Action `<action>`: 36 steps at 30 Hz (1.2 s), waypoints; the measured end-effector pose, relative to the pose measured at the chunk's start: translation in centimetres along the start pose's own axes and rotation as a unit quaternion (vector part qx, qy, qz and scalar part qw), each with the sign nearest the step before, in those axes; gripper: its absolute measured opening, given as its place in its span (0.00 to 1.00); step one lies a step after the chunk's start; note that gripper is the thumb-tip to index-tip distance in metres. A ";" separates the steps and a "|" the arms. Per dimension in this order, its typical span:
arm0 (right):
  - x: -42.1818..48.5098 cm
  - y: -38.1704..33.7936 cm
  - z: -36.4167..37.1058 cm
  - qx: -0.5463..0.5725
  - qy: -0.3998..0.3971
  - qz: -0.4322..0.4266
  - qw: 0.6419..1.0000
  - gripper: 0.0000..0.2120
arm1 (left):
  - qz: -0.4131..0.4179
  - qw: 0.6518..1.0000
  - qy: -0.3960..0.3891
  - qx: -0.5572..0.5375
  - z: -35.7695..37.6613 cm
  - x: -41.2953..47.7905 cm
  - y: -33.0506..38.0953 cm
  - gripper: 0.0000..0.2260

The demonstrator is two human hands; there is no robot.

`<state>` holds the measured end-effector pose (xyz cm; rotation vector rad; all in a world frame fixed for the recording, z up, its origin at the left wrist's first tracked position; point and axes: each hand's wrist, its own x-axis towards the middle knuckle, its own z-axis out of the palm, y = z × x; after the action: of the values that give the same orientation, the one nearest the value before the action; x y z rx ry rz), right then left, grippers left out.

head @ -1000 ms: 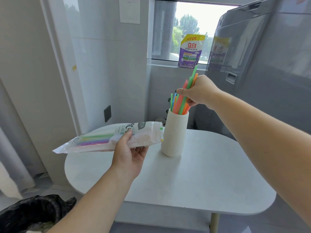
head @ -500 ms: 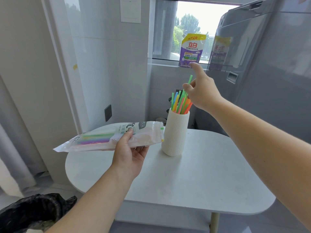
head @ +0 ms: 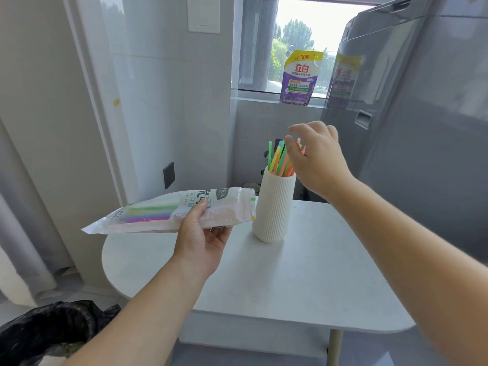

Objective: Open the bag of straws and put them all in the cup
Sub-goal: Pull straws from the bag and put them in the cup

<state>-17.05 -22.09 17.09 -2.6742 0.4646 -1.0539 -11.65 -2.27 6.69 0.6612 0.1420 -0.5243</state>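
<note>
Right hand released straws: one cup, one bag.

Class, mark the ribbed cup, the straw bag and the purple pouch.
ribbed cup [head: 274, 207]: head view, middle of its wall.
straw bag [head: 150, 216]: head view, its clear left half.
purple pouch [head: 301, 77]: head view, centre of its label.

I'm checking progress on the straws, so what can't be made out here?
Head view.
Count of bagged straws: print on the bag and the left hand cover them.
Lower ends of the cup straws: inside the opaque cup.
Some straw tips: behind the right hand.
</note>
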 end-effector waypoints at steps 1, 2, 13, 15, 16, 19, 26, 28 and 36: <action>-0.9 -0.4 0.0 0.050 0.035 0.015 0.998 0.15 | 0.000 1.000 -0.004 0.003 -0.1 0.0 0.0 0.05; -1.9 -0.8 0.0 0.100 0.051 0.038 0.993 0.13 | -0.001 1.000 -0.011 0.006 -0.1 0.1 0.0 0.05; -10.4 -2.5 6.0 0.674 -0.098 0.505 0.531 0.24 | 0.126 0.960 -0.095 0.231 0.6 -0.7 -0.9 0.13; -10.8 -2.5 6.5 0.699 -0.076 0.514 0.491 0.22 | 0.144 0.954 -0.095 0.247 0.8 -0.9 -1.1 0.15; -10.9 -2.5 6.5 0.700 -0.070 0.519 0.486 0.21 | 0.148 0.952 -0.094 0.250 0.8 -1.0 -1.2 0.15; -11.1 -2.9 5.9 0.680 -0.058 0.523 0.510 0.16 | 0.148 0.954 -0.085 0.248 0.6 -0.9 -1.2 0.15; -11.6 -2.1 4.7 0.505 -0.141 0.432 0.734 0.10 | 0.091 0.982 -0.043 0.160 -0.4 0.2 -0.3 0.15; -11.6 -1.4 4.6 0.470 -0.140 0.395 0.777 0.09 | 0.074 0.987 -0.034 0.138 -0.8 0.4 -0.1 0.14; -11.3 -0.5 3.5 0.509 -0.156 0.360 0.766 0.13 | 0.057 0.990 -0.038 0.124 -1.0 0.6 -0.2 0.07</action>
<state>-22.28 -17.06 7.74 -1.4213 0.5528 -0.3830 -11.19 -2.04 5.61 0.8847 -0.0340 -0.4597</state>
